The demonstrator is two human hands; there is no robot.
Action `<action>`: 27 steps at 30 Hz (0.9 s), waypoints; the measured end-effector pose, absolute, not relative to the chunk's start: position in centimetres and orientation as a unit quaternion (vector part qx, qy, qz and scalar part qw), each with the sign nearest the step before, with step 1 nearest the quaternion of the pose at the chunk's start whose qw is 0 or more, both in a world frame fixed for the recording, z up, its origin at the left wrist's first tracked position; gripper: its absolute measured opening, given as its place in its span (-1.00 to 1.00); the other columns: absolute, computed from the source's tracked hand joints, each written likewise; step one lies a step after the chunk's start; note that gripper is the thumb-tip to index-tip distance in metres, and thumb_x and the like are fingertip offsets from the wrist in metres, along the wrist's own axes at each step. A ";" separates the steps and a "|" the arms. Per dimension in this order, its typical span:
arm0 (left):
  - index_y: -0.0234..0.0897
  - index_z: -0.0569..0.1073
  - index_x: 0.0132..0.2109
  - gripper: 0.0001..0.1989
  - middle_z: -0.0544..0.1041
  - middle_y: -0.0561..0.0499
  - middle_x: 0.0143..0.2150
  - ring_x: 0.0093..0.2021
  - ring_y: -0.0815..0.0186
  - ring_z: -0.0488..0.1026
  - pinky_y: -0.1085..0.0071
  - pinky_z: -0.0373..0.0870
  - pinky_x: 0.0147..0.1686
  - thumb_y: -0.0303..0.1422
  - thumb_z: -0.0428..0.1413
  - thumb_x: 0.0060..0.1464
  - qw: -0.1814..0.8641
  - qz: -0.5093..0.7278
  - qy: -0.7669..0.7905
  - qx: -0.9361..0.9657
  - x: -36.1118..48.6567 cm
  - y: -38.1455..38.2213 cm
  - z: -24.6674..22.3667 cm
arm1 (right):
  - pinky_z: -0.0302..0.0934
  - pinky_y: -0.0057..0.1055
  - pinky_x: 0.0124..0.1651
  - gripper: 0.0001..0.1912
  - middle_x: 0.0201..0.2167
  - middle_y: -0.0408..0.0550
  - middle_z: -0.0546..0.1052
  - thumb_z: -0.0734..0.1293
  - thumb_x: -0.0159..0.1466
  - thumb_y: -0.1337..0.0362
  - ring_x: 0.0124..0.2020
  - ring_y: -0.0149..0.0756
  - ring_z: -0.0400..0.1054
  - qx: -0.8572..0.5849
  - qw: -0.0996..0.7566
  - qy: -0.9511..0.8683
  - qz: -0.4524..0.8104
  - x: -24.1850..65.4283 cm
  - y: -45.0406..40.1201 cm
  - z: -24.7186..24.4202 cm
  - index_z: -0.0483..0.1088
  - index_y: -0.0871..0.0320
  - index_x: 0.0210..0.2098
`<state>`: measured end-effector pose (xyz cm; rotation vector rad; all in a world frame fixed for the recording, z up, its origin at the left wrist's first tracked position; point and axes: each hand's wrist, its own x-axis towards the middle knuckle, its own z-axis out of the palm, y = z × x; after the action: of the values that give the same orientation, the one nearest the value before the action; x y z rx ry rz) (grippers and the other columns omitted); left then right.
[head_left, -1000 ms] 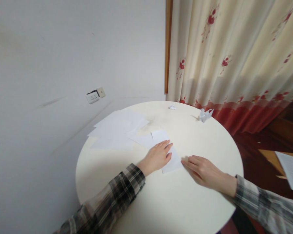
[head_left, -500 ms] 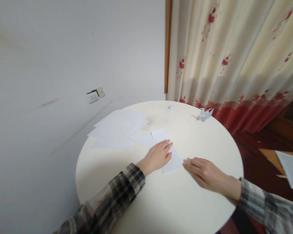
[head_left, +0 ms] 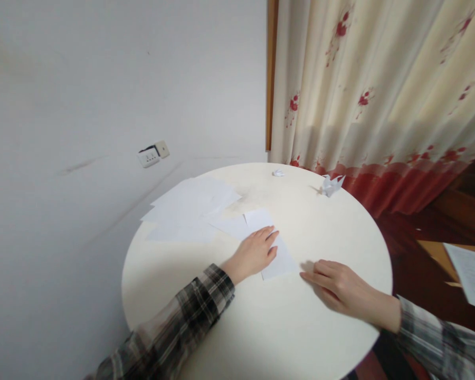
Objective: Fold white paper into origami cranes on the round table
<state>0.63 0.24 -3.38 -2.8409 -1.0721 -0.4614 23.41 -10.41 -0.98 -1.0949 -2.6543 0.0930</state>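
On the round white table (head_left: 301, 332), a folded white paper (head_left: 280, 264) lies flat near the middle. My left hand (head_left: 255, 253) rests on it, palm down with the fingers spread a little, covering part of the sheet. A flap of the paper sticks out beyond the fingertips and to the left. Just right of the paper's lower right corner is my right hand (head_left: 338, 285), its index finger stretched toward that corner and the other fingers curled. Nothing shows in its grasp.
Several loose white sheets (head_left: 190, 203) overlap at the table's left side. A small folded paper piece (head_left: 278, 173) and a larger folded paper figure (head_left: 331, 186) stand near the far edge. Behind are a wall and a flowered curtain (head_left: 356, 105). Printed paper (head_left: 469, 272) lies off to the right.
My right hand has moved slightly to the right, away from the paper's corner. My left hand stays in place on the paper.
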 end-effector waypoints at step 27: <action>-0.24 0.22 -0.38 -0.85 0.30 0.02 -0.42 -0.36 0.32 0.29 0.39 0.30 -0.37 -0.57 -0.13 -0.08 -0.058 -0.599 -0.335 -0.725 0.3 -0.3 -2.3 | 0.17 -0.52 -0.49 -0.96 -0.55 -0.16 0.40 0.17 0.14 0.34 -0.54 -0.43 0.30 -0.517 0.409 -0.708 0.253 19.7 -7.5 -2.3 0.19 0.14 -0.45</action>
<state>0.27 -0.27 -2.32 -2.3651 -1.0935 -1.9559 19.71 -7.46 -2.25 -1.3030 -1.7838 0.6378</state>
